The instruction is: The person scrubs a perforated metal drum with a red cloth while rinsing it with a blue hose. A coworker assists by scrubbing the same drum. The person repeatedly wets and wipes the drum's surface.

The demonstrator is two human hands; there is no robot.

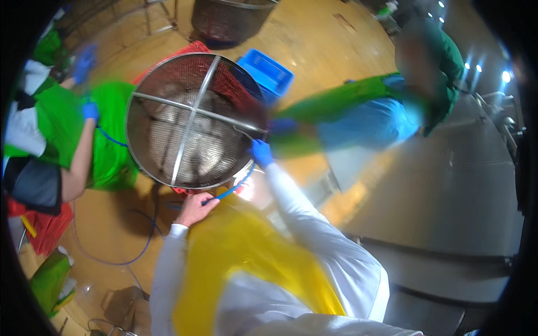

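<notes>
A large round perforated metal basket (131,145) with a crossbar frame stands before me, over red crates. My left hand (197,208), bare, is closed around a blue hose (235,187) below the near rim. The hose curves up to my right hand (261,153), in a blue glove and shut at the basket's right rim. A thin, pale, curved thing, perhaps a hook or the hose end, runs from that hand over the rim; my fingers hide how it joins the hose. Wet, shiny patches show through the mesh.
Co-workers in green aprons and blue gloves stand left and right of the basket. A blue plastic crate (269,73) lies behind it, and another metal basket (231,21) stands farther back. Hose loops lie on the yellowish floor at left, near a red crate (50,229). Metal surfaces (441,201) are at right.
</notes>
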